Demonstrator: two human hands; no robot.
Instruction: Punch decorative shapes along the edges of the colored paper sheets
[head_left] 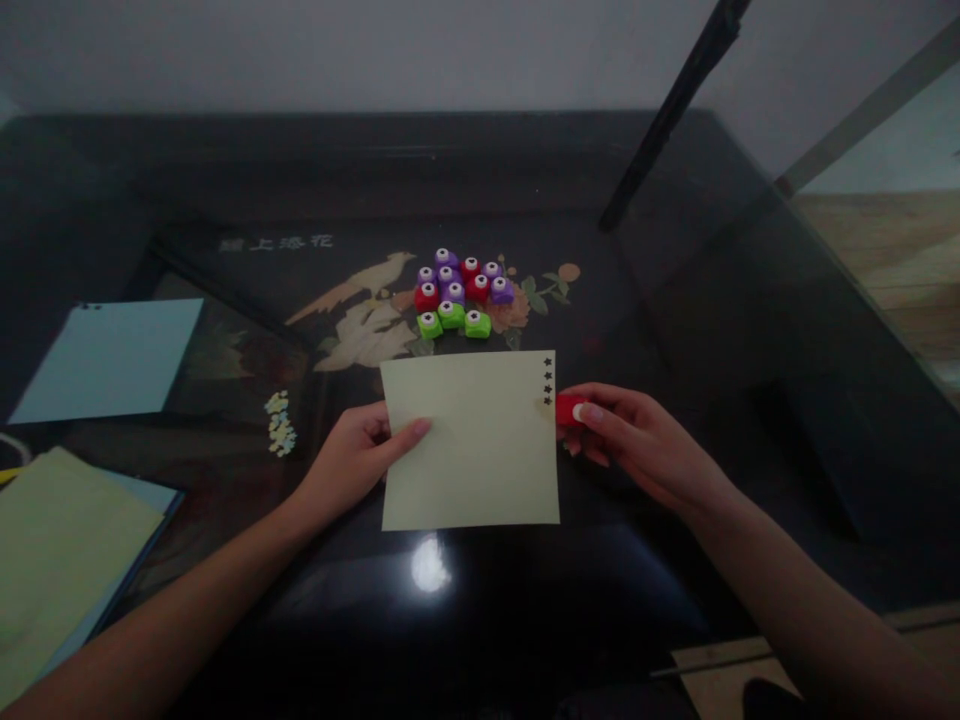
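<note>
A pale yellow sheet of paper [472, 460] is gripped at its left edge by my left hand [364, 448], thumb on top and fingers underneath. Several star-shaped holes run down the sheet's upper right edge. My right hand [637, 435] is closed round a red craft punch [568, 410], the thumb on its white button. The punch sits against the paper's right edge, just below the lowest star; whether the edge is inside its slot I cannot tell. Beyond the sheet stands a cluster of purple, red and green craft punches [452, 294] with stars on their white buttons.
Left of my left hand lies a small heap of paper stars [280, 425]. A light blue sheet [112, 360] with punched holes is farther left. Yellow and blue sheets [67, 560] are stacked at the near left. A dark pole [671, 120] rises at the back right of the glossy black table [675, 300].
</note>
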